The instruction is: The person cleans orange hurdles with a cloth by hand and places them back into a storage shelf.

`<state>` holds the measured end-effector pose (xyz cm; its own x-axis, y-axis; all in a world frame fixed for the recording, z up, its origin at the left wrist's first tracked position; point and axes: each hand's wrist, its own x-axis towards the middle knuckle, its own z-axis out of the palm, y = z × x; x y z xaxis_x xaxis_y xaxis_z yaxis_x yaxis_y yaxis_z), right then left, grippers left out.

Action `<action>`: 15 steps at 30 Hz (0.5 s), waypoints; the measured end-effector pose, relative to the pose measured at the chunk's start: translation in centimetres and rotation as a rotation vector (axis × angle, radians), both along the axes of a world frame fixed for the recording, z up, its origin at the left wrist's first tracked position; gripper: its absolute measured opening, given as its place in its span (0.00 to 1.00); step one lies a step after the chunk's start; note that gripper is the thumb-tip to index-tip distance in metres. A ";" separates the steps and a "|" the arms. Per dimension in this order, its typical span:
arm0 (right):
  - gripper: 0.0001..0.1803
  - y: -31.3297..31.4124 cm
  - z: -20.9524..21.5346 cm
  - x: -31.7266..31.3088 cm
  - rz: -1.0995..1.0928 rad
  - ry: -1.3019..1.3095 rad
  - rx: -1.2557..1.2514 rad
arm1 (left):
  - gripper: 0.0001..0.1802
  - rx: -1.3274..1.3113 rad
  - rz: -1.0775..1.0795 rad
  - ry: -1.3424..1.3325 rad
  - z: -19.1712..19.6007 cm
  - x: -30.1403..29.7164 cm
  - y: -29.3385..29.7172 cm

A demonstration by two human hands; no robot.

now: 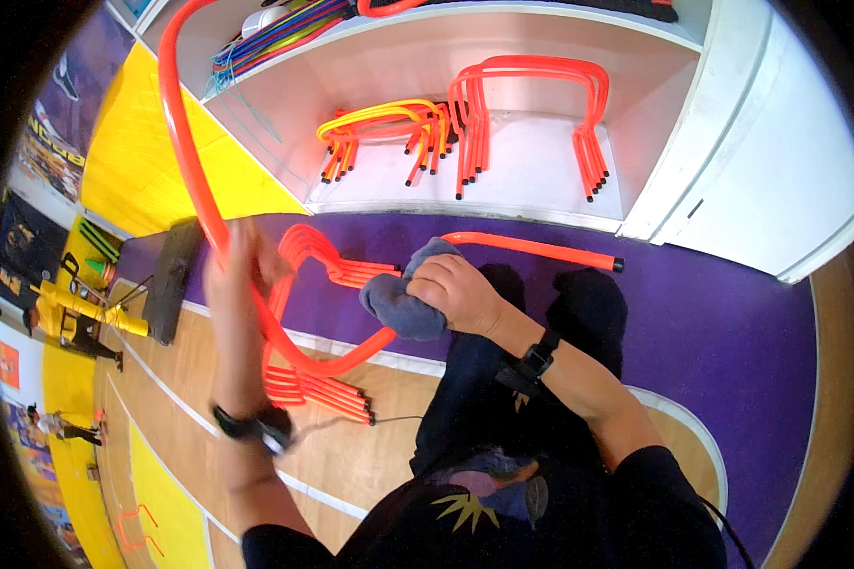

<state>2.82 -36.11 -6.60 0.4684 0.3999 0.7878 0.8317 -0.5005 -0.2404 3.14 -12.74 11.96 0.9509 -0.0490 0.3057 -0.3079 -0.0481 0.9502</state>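
A bright orange training hurdle (182, 133) of bent round tube is held up in front of me, tilted, one black-capped leg end pointing right. My left hand (240, 261), slightly blurred, is closed round its tube on the left. In my right hand (460, 292) a grey cloth (403, 308) is bunched and wrapped round the tube near the bend of that leg. Behind and beneath the held hurdle, several more orange hurdles (299, 248) lie nested on the floor, partly hidden by it and by my left arm.
Ahead stands a white shelf unit (531, 211) with upright orange hurdles (541, 68) and smaller yellow-and-orange hurdles (380, 119). Colourful sticks (285, 33) lie on its upper shelf. A dark beam (176, 284) stands at left. Another hurdle (140, 527) and people are farther off, left.
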 end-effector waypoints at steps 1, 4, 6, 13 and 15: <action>0.16 0.0 0.0 0.1 0.000 0.012 0.024 | 0.17 -0.121 -0.004 -0.016 -1.8 -2.6 -0.9; 0.17 -0.2 -0.6 -0.5 0.009 0.034 0.057 | 0.20 -0.300 0.002 0.126 -5.2 -7.3 -3.3; 0.17 -0.2 -1.5 -0.9 0.025 0.010 0.045 | 0.22 -0.411 -0.023 0.182 -5.8 -7.8 -3.3; 0.20 -0.8 -1.9 1.6 0.041 0.187 0.136 | 0.20 -0.538 -0.167 0.147 -3.8 -6.3 -1.9; 0.20 -1.4 -3.3 2.6 -0.004 0.234 0.103 | 0.20 -0.550 -0.181 0.152 -2.9 -6.2 -1.3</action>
